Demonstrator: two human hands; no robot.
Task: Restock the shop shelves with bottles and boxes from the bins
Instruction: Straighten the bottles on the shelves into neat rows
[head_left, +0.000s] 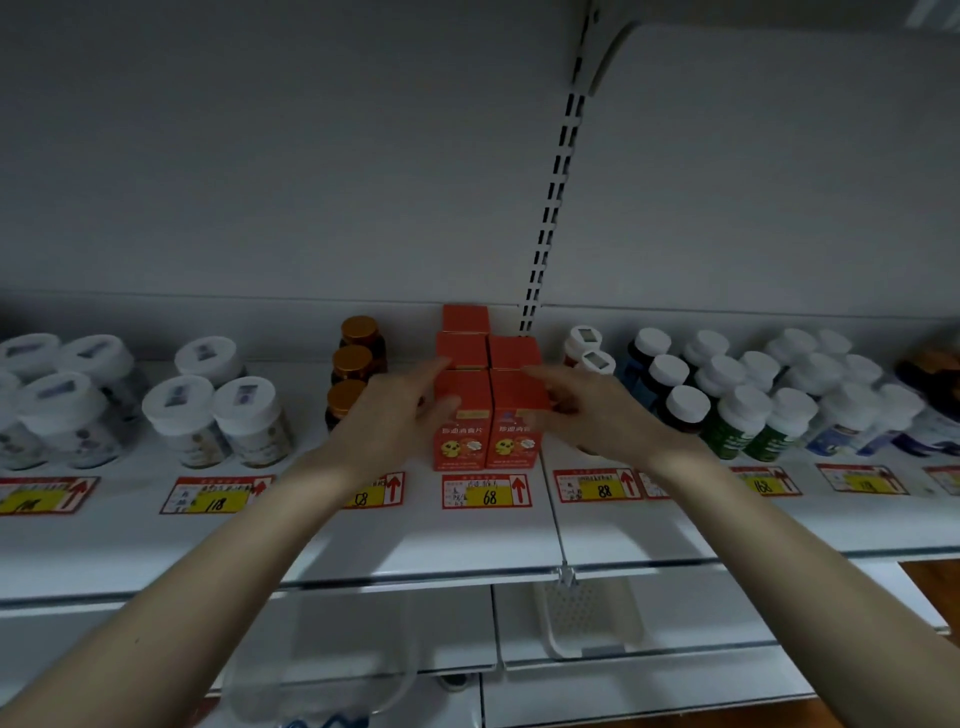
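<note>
Lining up red boxes (485, 415) above the 68 tag (487, 491), I think; left hand (400, 410) and right hand (587, 410) press them, fingers spread. Next, probably let go gently.

DIM SHOP AISLE: A plain grey-white back panel (260, 156) rises beyond the left hand (395, 410), split by a slotted white metal upright (551, 208) above the right hand (597, 415). A white metal shelf (467, 540) runs beneath both wrists. Brown wooden floor (930, 577) shows low, right of the right hand.
</note>
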